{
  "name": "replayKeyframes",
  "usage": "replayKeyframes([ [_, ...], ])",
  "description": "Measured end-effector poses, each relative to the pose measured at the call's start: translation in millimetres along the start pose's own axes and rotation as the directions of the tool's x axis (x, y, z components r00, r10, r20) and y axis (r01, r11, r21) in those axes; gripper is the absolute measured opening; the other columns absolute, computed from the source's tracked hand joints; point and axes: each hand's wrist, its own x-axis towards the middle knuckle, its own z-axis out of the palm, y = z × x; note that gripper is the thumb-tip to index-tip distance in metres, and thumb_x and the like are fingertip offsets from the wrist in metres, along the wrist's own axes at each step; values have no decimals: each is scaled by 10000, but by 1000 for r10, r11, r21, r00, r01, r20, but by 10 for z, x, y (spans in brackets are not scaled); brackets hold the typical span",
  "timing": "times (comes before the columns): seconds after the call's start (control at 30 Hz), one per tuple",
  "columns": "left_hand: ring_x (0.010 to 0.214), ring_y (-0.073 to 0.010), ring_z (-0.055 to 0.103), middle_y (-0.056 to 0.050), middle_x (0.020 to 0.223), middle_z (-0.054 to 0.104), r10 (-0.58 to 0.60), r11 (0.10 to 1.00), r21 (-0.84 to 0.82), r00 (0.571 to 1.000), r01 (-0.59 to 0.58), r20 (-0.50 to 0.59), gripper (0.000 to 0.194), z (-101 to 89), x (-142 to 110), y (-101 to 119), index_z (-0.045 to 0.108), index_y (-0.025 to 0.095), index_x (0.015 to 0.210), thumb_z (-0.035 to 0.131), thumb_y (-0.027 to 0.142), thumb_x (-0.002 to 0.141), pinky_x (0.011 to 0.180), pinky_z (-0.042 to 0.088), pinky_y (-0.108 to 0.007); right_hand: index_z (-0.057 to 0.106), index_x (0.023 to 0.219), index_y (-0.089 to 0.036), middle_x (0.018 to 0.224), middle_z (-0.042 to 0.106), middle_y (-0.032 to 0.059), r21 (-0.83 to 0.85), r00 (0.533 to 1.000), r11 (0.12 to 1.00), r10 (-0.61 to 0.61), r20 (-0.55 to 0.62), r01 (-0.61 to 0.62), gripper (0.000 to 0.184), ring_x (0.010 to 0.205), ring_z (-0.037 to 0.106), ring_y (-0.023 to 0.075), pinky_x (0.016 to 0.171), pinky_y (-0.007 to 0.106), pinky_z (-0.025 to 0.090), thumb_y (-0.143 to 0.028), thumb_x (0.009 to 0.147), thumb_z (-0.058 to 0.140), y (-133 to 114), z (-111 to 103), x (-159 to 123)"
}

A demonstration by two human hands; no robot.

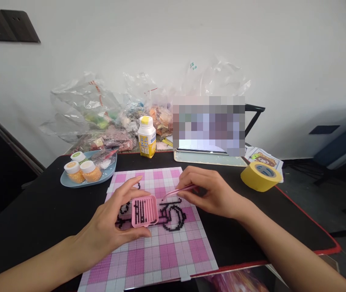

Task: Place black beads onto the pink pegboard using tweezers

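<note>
My left hand [115, 217] grips a small pink ridged tray [154, 209] between thumb and fingers, over the pegboard. Black beads [141, 211] lie in several of the tray's grooves. Pinched in my right hand [205, 190] are pink tweezers [176, 191], their tips low over the board just right of the tray. Whether a bead sits in the tips is too small to tell. The pink-and-white checked pegboard [173, 253] carries a black bead outline [174, 219], with a rounded loop on the right. The tray and my left hand hide part of the pattern.
A blue plate [112, 172] with bead jars [90, 171] stands at left. Behind are a yellow-white bottle [147, 138], plastic bags [100, 109] and a propped, blurred screen [209, 125]. Yellow tape [259, 177] rests on printed cards [278, 162] at right. The black mat [252, 227] has a red edge.
</note>
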Motion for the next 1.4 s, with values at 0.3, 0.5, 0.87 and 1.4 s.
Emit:
replayKeyframes([
  [0.3, 1161, -275, 720, 46, 1247, 771, 24, 998, 62, 999, -22, -24, 839, -7, -1, 18, 319, 536, 1485, 749, 676, 779, 837, 623, -354, 659, 781, -158, 738, 648, 19, -249, 973, 953, 204, 105, -173, 211, 648, 560, 125, 574, 234, 397, -292, 935, 710, 170, -226, -60],
  [0.5, 1206, -279, 698, 83, 1243, 772, 5, 998, 66, 1000, -3, -25, 855, -17, 0, 25, 309, 585, 1469, 764, 690, 753, 932, 586, -400, 697, 796, -159, 740, 666, 19, -256, 958, 947, 238, 163, -191, 202, 666, 572, 136, 594, 246, 389, -310, 926, 725, 198, -214, -68],
  [0.87, 1228, -286, 682, 112, 1234, 770, -23, 998, 59, 999, 24, -22, 846, -20, -3, 45, 303, 630, 1449, 755, 717, 740, 961, 568, -448, 694, 775, -157, 738, 654, 14, -253, 954, 949, 238, 184, -189, 229, 655, 548, 125, 589, 240, 374, -332, 914, 747, 193, -205, -71],
  [1.4, 1222, -308, 688, 52, 1235, 778, 19, 995, 93, 1000, -17, -21, 849, -18, -7, 31, 293, 569, 1482, 733, 709, 769, 937, 582, -454, 705, 792, -163, 763, 658, 17, -249, 945, 947, 257, 204, -204, 189, 675, 557, 126, 593, 237, 387, -305, 911, 744, 176, -207, -52],
])
